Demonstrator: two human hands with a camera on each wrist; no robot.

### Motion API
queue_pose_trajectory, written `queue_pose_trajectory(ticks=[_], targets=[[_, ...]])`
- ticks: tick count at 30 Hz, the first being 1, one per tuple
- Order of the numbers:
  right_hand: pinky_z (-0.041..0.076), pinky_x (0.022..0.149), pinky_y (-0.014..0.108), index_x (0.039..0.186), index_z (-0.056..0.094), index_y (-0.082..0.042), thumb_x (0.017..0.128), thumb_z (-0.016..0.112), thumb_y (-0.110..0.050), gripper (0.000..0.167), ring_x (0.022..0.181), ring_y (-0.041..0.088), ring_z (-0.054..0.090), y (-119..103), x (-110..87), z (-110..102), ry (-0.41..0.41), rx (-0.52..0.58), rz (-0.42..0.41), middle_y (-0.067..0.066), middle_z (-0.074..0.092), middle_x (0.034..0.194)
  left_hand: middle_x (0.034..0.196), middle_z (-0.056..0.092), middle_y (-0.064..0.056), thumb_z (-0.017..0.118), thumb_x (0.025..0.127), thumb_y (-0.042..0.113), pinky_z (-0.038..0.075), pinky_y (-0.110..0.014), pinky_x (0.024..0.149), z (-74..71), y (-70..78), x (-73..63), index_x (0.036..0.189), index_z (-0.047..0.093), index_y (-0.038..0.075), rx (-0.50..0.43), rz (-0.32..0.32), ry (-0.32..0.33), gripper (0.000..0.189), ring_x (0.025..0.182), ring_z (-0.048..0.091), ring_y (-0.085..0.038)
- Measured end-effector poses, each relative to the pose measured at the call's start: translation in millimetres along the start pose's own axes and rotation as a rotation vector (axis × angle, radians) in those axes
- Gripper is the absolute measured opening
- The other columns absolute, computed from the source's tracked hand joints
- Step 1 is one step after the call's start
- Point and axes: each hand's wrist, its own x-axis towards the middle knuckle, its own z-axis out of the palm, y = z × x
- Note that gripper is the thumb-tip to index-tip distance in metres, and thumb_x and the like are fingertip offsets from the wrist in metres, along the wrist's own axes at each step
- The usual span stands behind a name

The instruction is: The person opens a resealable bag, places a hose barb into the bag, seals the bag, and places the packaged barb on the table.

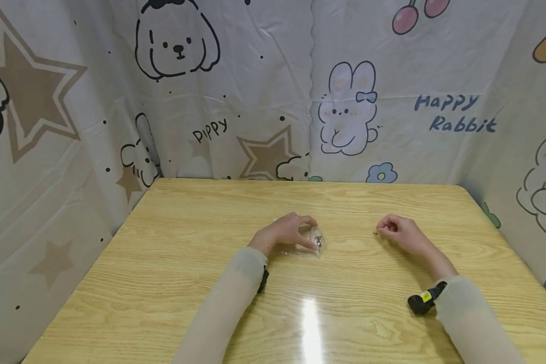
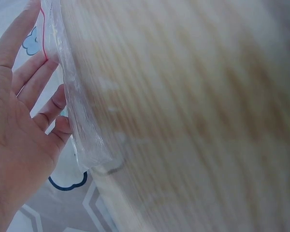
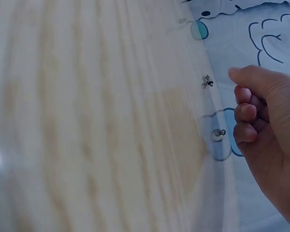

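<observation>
Centrally placed bag (image 2: 82,116): clear plastic with a red seal line, lying on the surface (image 1: 145,293) at the left grip (image 1: 285,231).
Bag contents: small metal pieces (image 1: 318,241), gathered at the end toward the right grip (image 1: 402,235).
Left grip: thumb and fingers curved round the bag, tips apart from one another.
Right grip: fingers curled together just above the surface; whether anything is pinched between them cannot be told.
Loose metal: one piece (image 3: 208,81) and a second piece (image 3: 220,133), slightly apart on the surface near the right grip.
Surface: pale wood grain, rounded far corners, a bright reflected streak in the foreground.
Curtain (image 1: 264,76): behind and along both sides, printed with stars, a dog, rabbits and lettering.
</observation>
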Motion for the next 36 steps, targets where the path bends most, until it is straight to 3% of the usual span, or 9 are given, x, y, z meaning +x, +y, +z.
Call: queue_pose_trajectory(ticks=[12,26,36], targets=[[0.040,0.064,0.019,0.095,0.064,0.000,0.093,0.062,-0.005,0.006,0.073,0.008,0.046,6.5,7.0,0.4,0.004,-0.099,-0.038,0.008,0.061,0.084,0.147,0.048,0.002,0.076,0.078,0.055,0.034,-0.044,0.115,1.9,0.3,-0.8,0.136,0.052,0.034,-0.009,-0.003,-0.003,0.066,0.134,0.042,-0.020],[0.041,0.063,0.019,0.090,0.067,-0.003,0.091,0.066,-0.007,0.003,0.070,0.001,0.045,3.6,10.4,2.2,-0.037,-0.096,-0.102,0.004,0.061,0.080,0.145,0.049,0.003,0.076,0.077,0.055,0.036,-0.043,0.114,-0.5,1.1,-1.4,0.136,0.052,0.034,-0.007,-0.011,0.002,0.066,0.129,0.044,-0.019],[0.041,0.064,0.019,0.092,0.068,-0.003,0.092,0.065,-0.006,0.004,0.071,0.003,0.046,2.5,11.3,3.4,-0.072,-0.100,-0.099,0.005,0.063,0.083,0.145,0.049,0.002,0.076,0.078,0.054,0.036,-0.043,0.114,-1.2,0.5,-3.0,0.137,0.052,0.033,-0.013,-0.007,0.000,0.067,0.129,0.044,-0.018]])
